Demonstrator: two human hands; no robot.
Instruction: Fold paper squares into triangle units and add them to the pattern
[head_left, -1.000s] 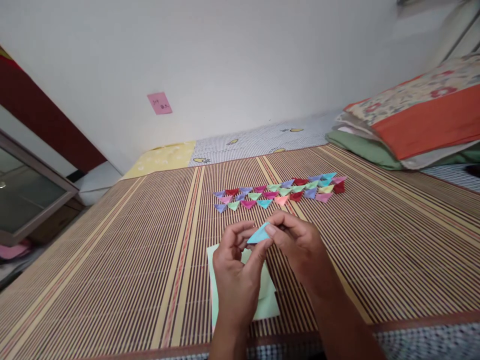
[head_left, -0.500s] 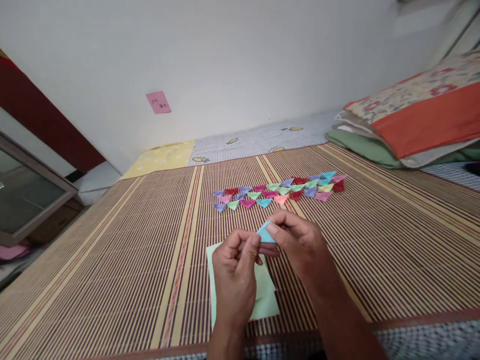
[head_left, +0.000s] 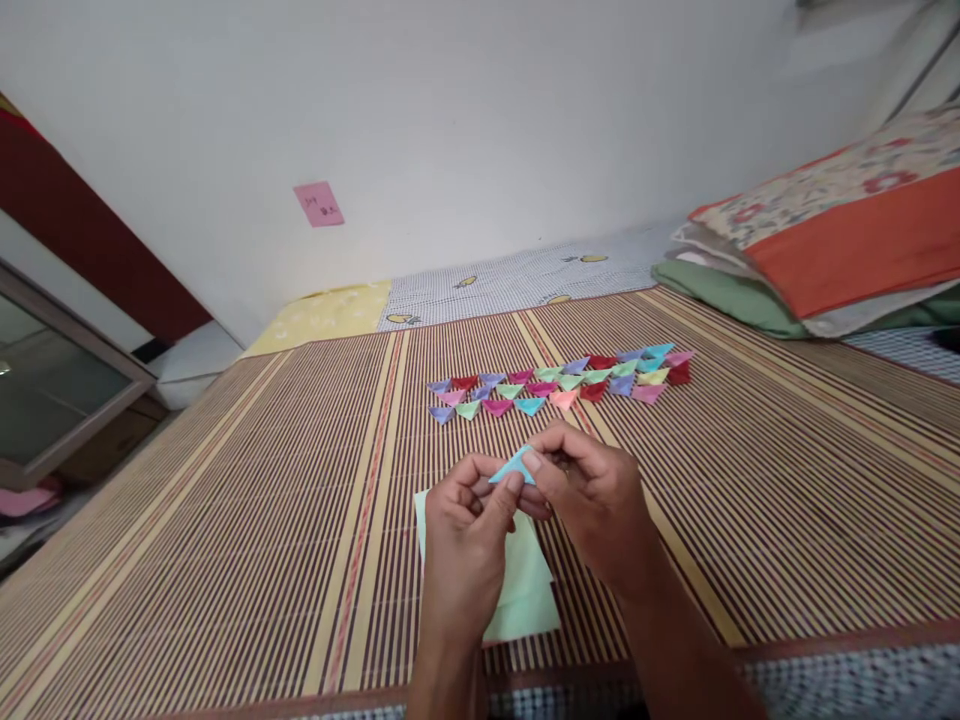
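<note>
In the head camera's view, we find two hands at work over a striped mat (head_left: 262, 500), folding a small blue paper (head_left: 511, 466). It is held up above the mat, between the fingertips, and already has a triangular outline. The left hand (head_left: 461, 535) pinches its near left part, thumb on top and fingers behind; the right hand (head_left: 596, 495) pinches the right end between thumb and fingers.

Just beyond, in loose rows running left to right, lie the triangles (head_left: 568, 382), folded in purple, red, green, magenta, blue, peach, pink and yellow. We judge these finished, well over a dozen of them, each set down apart from the hands. The blue piece looks to us close to their shape, though whether its last crease is made we cannot tell, since fingers cover much of it.

On the near side, partly hidden by the left hand, green paper (head_left: 529, 590) lies flat and unfolded on the mat. We take it as stock not yet used; how many sheets it holds, we cannot tell.
</note>
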